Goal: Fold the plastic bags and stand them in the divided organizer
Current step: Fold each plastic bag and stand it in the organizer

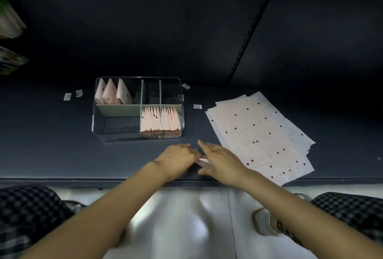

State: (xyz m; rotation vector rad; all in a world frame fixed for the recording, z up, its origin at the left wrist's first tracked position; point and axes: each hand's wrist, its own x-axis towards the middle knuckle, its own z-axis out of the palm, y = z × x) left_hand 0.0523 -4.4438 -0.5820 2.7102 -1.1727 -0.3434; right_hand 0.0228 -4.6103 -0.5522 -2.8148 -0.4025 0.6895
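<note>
Dark shelf surface (pixel 51 151) fills our view. Flat stack of pale dotted plastic bags (pixel 259 132) lies at right, under our right wrist. Clear divided organizer (pixel 137 136) sits ahead: triangle-folded bags (pixel 113 92) upright in back-left compartment, row of folded bags (pixel 159 118) in front-right. Our left hand (pixel 176 158) and right hand (pixel 219 160) meet over small folded bag (pixel 202 161), mostly hidden between fingers; grip we cannot tell.

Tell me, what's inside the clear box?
The clear organizer holds three folded triangle bags back left and a packed row of folded bags front right. The other sections look empty. Dividers hide the bags' lower edges.
</note>
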